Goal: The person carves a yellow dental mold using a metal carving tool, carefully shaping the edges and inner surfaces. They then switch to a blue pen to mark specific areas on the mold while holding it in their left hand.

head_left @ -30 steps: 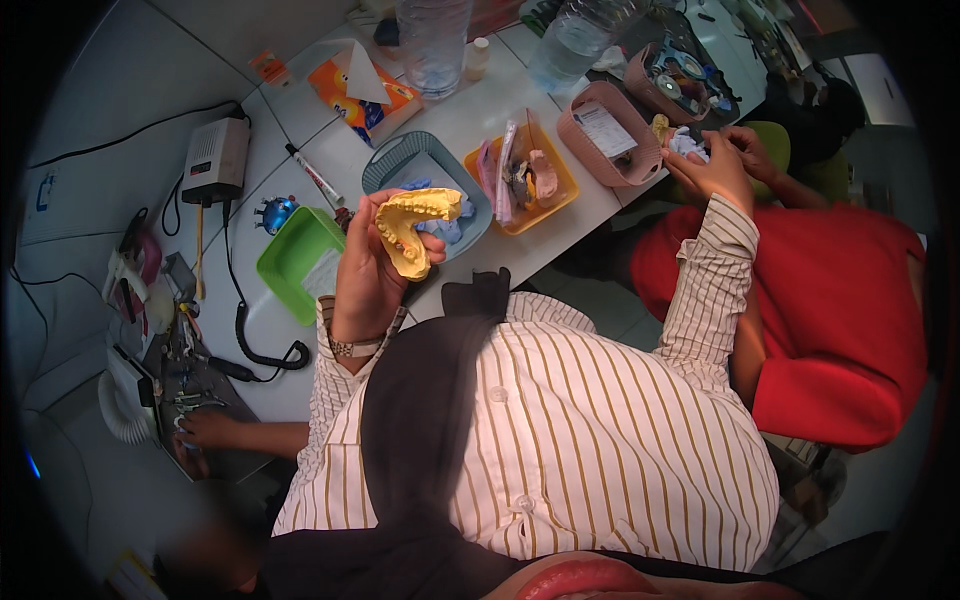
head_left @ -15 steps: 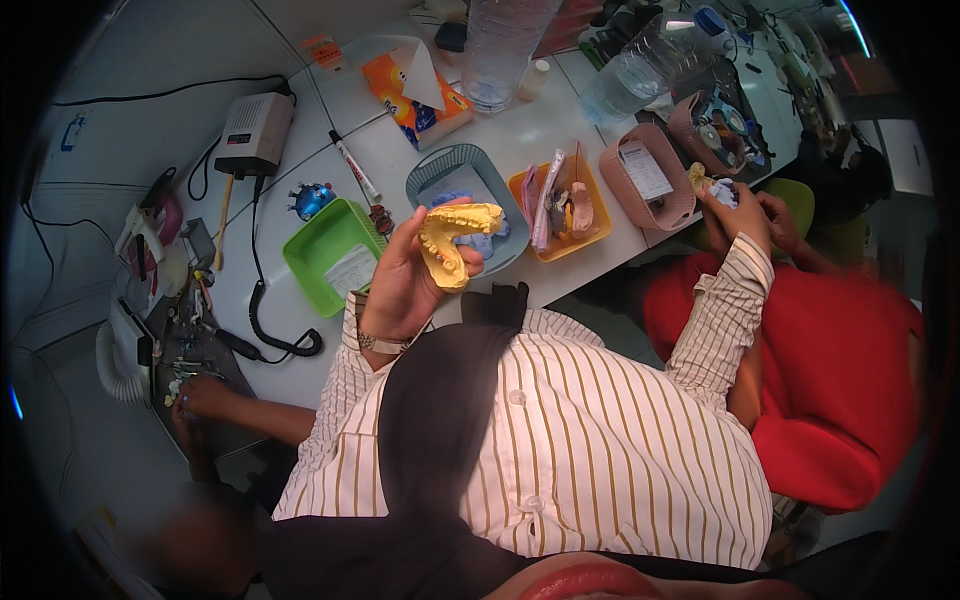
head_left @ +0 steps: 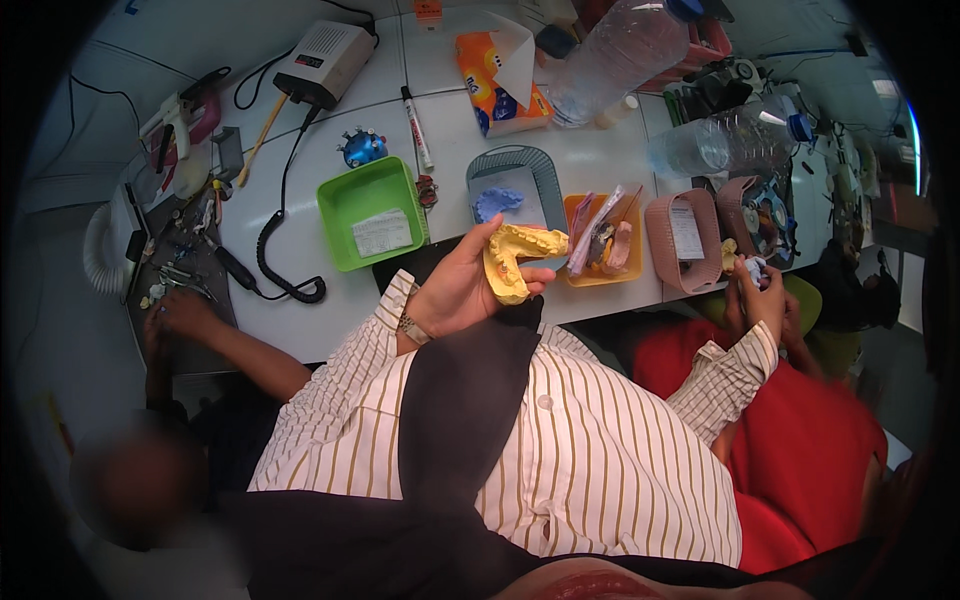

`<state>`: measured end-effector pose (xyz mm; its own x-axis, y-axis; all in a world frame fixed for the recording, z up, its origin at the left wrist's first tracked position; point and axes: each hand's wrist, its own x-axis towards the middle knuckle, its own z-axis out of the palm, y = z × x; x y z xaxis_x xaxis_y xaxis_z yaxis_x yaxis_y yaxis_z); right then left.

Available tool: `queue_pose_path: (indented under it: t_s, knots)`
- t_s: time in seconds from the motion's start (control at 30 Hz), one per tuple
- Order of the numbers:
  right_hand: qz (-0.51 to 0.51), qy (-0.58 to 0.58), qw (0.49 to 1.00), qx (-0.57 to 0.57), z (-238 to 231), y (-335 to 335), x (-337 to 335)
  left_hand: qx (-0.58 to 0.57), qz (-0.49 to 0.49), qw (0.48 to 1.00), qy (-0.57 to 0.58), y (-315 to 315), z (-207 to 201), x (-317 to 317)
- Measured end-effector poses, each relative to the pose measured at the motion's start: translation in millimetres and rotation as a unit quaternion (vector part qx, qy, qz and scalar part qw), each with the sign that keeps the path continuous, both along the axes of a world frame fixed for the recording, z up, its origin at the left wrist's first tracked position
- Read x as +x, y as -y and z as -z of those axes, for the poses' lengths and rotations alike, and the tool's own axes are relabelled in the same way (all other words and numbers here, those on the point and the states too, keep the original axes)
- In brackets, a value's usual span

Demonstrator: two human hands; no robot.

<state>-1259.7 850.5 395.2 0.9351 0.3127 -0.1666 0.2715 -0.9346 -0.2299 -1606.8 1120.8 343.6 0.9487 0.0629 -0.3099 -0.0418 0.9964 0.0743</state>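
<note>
In front of me, my left hand (head_left: 452, 292) is closed around a yellow plaster dental cast (head_left: 506, 284), an arch with teeth along its rim. Its thumb presses one side and the fingers lie behind it. Far to the right, my right hand (head_left: 762, 298) is curled up beside a co-worker in red. A pale bluish lump (head_left: 755, 268) shows at its fingertips, and a small yellow cast piece (head_left: 729, 254) is just left of that. The co-worker's hand overlaps there, so who grips which piece is unclear. Beyond the left hand, a grey-blue basket (head_left: 545, 170) contains a blue dental impression (head_left: 495, 203).
A green tray (head_left: 335, 235) with a paper slip stands left of the grey-blue basket. An orange basket (head_left: 630, 275) and pink baskets (head_left: 665, 255) line the right edge. Behind are a marker (head_left: 417, 128), tissue pack (head_left: 483, 85) and bottles (head_left: 625, 60). Another person's hand (head_left: 190, 315) works at far left.
The view has swung, so the table and baskets appear shifted right. The yellow cast is turned somewhat in my left hand. My right hand stays beside the co-worker.
</note>
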Motion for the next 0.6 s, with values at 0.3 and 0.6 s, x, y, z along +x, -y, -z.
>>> queue_pose_path:
  t_s: [0.3, 0.6]
  knots:
    - [-0.031, -0.011, 0.979, 0.199, -9, 0, 5, 0.081, -0.023, 0.993, -0.078, -6, -3, -6]
    - [-0.078, -0.265, 0.865, 0.419, 21, -106, -58, 0.072, -0.061, 0.99, -0.1, -8, -8, -2]
